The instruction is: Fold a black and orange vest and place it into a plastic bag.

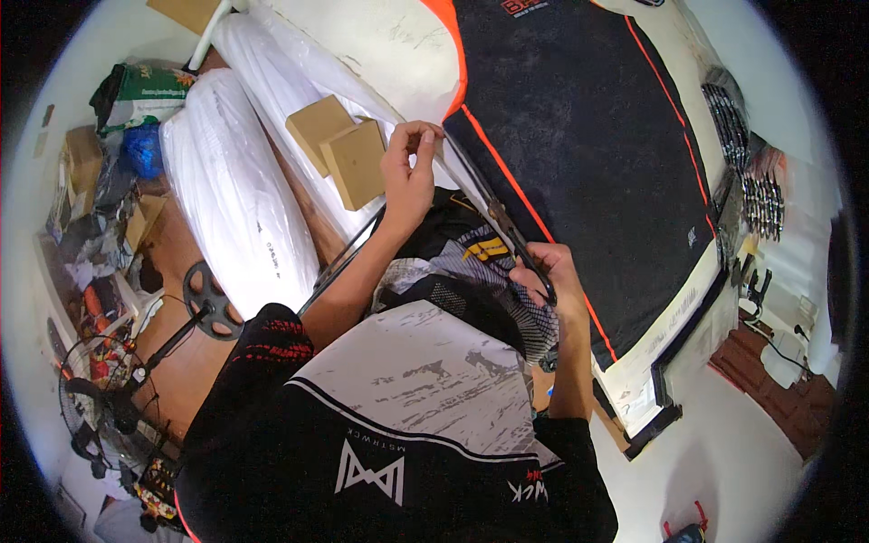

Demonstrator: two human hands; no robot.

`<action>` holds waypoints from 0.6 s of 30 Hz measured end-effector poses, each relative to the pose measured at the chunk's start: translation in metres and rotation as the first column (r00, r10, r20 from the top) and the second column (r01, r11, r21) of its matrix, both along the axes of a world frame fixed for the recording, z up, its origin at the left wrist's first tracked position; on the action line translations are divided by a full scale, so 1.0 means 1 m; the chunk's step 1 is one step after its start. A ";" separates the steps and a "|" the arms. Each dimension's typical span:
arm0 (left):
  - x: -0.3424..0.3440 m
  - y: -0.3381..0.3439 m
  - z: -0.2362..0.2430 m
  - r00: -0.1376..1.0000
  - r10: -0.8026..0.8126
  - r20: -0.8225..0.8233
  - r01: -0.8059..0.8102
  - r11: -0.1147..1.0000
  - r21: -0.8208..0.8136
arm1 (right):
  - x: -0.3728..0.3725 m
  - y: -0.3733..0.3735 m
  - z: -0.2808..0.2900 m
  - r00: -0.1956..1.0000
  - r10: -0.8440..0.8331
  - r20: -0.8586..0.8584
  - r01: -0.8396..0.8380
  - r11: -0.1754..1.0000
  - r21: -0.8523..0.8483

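Fingers pinched together, my left hand (410, 176) is at the table's near edge, by the corner of a black cloth piece with orange trim (579, 172). A thin pale strip seems to run down from those fingertips, but what they pinch is too small to name. My right hand (552, 276) grips the dark handles of a pair of scissors (503, 220). The blades point up and left along the cloth's edge, toward my left hand. Below, between my forearms, bunched dark and grey patterned fabric with yellow stripes (487, 248) hangs at my lap.
Tan cardboard boxes (355, 167) sit on long white rolls in clear plastic (237, 190) to the left. A black spoked wheel-like base (213, 300) and a fan (104, 385) stand on the brown floor. The white table (380, 50) extends ahead; dark bundles (762, 204) hang at right.
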State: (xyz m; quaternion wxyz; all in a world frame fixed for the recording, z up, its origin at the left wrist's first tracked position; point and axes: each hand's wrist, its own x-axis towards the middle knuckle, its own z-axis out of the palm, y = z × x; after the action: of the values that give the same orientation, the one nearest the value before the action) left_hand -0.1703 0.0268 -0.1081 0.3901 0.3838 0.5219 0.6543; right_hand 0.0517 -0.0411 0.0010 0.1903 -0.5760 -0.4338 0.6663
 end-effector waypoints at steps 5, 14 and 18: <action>-0.002 -0.001 0.006 0.999 -0.028 0.036 0.028 1.000 0.002 | -0.003 -0.006 0.008 0.997 0.012 0.077 -0.011 1.000 -0.010; -0.006 -0.007 0.037 0.989 -0.143 -0.035 0.136 0.980 -0.147 | 0.077 -0.072 0.017 0.774 -0.608 0.179 0.486 0.750 0.448; 0.008 -0.005 0.058 0.937 -0.124 -0.325 0.135 0.991 0.013 | 0.136 -0.124 0.007 0.270 -0.900 0.343 0.598 0.436 0.673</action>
State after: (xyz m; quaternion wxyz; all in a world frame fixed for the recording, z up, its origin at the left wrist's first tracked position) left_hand -0.1627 0.0216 -0.0504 0.3345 0.5263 0.5408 0.5645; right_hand 0.1878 -0.1651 0.0084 0.4375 -0.8517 -0.2613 0.1219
